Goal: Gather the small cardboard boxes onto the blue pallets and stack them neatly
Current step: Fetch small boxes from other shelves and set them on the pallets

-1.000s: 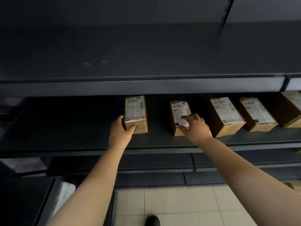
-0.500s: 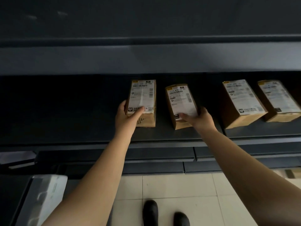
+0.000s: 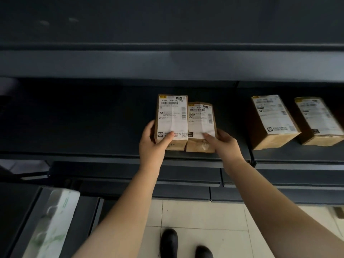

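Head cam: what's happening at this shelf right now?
A person is collecting small cardboard boxes from a dark shelf. The left hand grips the taller box, the right hand grips the shorter box, and the two boxes are pressed side by side near the shelf's front edge. Two more labelled boxes sit untouched further right. No blue pallet is in view.

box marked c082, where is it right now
In the head view, the C082 box sits mid-shelf, held by the left hand, its right side against the M006 box.
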A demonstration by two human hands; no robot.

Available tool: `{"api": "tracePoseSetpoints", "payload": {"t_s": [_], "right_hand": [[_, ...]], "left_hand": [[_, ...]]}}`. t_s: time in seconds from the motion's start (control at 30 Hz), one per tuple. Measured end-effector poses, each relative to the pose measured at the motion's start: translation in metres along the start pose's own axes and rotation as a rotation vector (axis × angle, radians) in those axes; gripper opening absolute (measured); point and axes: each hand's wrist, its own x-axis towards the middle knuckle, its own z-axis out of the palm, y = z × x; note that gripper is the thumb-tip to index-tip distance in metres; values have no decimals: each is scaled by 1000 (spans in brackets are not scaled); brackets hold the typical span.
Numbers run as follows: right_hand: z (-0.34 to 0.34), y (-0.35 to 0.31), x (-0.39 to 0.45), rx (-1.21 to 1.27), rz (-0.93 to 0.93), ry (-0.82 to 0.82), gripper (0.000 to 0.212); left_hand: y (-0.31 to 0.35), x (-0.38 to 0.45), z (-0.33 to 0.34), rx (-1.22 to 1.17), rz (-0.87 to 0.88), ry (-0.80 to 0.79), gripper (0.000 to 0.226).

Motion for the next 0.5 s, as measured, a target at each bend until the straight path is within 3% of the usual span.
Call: {"api": "tracePoseSetpoints", "payload": {"t_s": [0.17, 0.3, 0.4, 0.5], "right_hand": [[2, -4, -31, 49, -88, -109, 27], [8, -14, -63, 33, -165, -208, 48], [18, -22, -87, 32, -205, -309, 49], [35, -35, -114, 55, -257, -389, 54]], "left_hand": [[9, -40, -16, -95, -17, 98, 59], [18, -83, -39, -124, -9, 193, 58], [30, -113, -59, -147, -13, 313, 62], [46, -146, -82, -150, 45, 450, 50]]}}
